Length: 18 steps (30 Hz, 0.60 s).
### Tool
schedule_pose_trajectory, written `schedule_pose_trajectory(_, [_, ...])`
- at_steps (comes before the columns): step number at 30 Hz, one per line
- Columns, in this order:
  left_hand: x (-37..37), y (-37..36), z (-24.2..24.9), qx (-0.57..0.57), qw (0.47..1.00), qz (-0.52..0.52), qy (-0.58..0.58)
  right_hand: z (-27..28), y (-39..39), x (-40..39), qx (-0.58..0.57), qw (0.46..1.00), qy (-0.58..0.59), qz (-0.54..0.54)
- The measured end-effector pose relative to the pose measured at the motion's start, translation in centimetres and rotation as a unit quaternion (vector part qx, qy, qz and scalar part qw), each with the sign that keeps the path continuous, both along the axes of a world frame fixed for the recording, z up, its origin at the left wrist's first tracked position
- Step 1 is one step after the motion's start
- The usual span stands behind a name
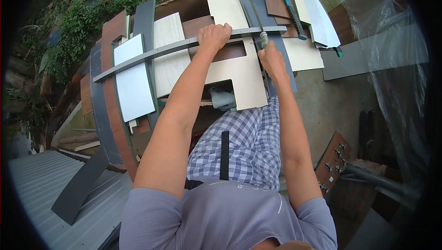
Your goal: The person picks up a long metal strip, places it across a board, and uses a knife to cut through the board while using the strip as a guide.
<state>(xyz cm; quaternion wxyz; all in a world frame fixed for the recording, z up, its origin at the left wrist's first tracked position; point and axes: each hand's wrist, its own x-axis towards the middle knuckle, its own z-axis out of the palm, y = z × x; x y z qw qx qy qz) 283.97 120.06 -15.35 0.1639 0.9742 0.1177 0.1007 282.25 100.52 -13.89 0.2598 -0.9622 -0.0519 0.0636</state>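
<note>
My left hand (214, 36) grips a long grey strip (152, 54) that lies across a pile of board offcuts, pressing it down near its right end. Just to the right, my right hand (271, 57) holds a thin tool with a pale green handle (264, 39); its slim metal blade (255, 13) points away from me, and the handle sits at the strip's edge. Under both hands lies a cream board with a rectangular cut-out (244, 80).
A hammer (290, 6) rests on boards at the top. White, wood-grain and dark panels (133, 84) lie to the left. Clear plastic sheeting (396, 43) hangs at right, a board with metal fittings (334, 162) lower right, corrugated sheet (37, 185) lower left.
</note>
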Motion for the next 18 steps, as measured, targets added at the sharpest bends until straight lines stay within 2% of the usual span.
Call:
schedule_pose_trajectory(7, [0.0, -0.1, -0.1, -0.002, 1.000, 0.004, 0.005, 0.2, -1.6, -2.9, 0.017, 1.000, 0.005, -0.002])
schedule_pose_trajectory(10, [-0.2, -0.3, 0.9, 0.006, 0.998, 0.006, 0.059, 0.7, -2.9, -6.1, 0.010, 1.000, 0.029, -0.001])
schedule_pose_trajectory(12, [-0.3, -0.2, 0.9, 0.003, 0.998, 0.007, 0.062, 0.9, -3.9, -8.0, 0.021, 0.997, 0.069, -0.006])
schedule_pose_trajectory(18, [-0.2, -0.2, 0.9, 0.003, 0.998, 0.007, 0.067, 1.3, -4.7, -9.5, 0.034, 0.995, 0.094, -0.020])
